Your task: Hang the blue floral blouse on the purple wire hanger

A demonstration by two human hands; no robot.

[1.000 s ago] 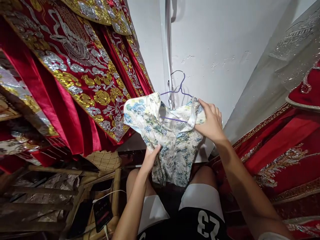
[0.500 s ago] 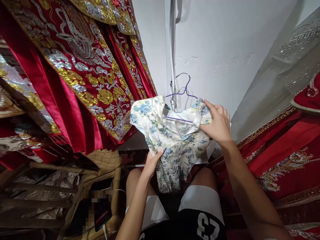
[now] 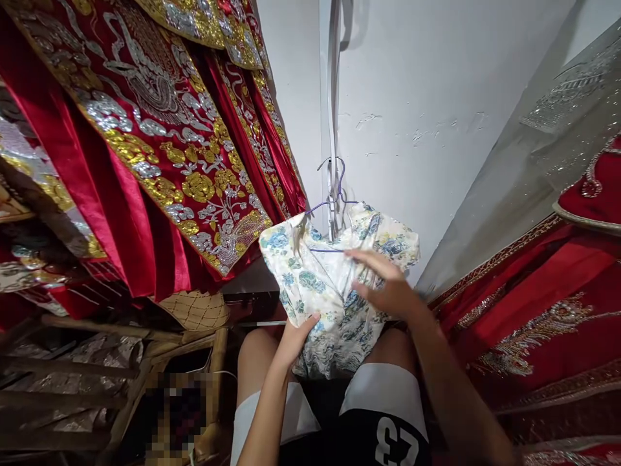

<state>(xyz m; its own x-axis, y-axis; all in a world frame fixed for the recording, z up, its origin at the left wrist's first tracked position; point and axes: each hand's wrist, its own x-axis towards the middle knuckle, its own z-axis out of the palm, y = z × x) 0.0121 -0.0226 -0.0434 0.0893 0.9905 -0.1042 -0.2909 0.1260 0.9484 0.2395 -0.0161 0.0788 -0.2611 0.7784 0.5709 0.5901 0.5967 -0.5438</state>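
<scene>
A white short-sleeved top with blue flowers (image 3: 310, 285), wrinkled toward its lower end, hangs over my lap on a thin purple hanger (image 3: 342, 188). The hanger's hook stands up above the neckline and its lower bar shows across the neck opening. My left hand (image 3: 299, 338) grips the side of the top, thumb on the front and fingers hidden behind the cloth. Over the right front of the top is my right hand (image 3: 383, 285), slightly blurred, with thumb and fingers apart and fingertips close to the neckline edge.
Red embroidered garments (image 3: 194, 162) with gold and silver sequins hang on the left. More red beaded cloth (image 3: 543, 323) lies on the right, below a sheer sparkly fabric (image 3: 572, 97). A white wall (image 3: 407, 77) is ahead. A bamboo chair (image 3: 220, 362) stands at lower left.
My right hand has let go of the shoulder and moved left and down over the front. The top now lies flatter, with both sleeves spread, and the hanger's hook has shifted left.
</scene>
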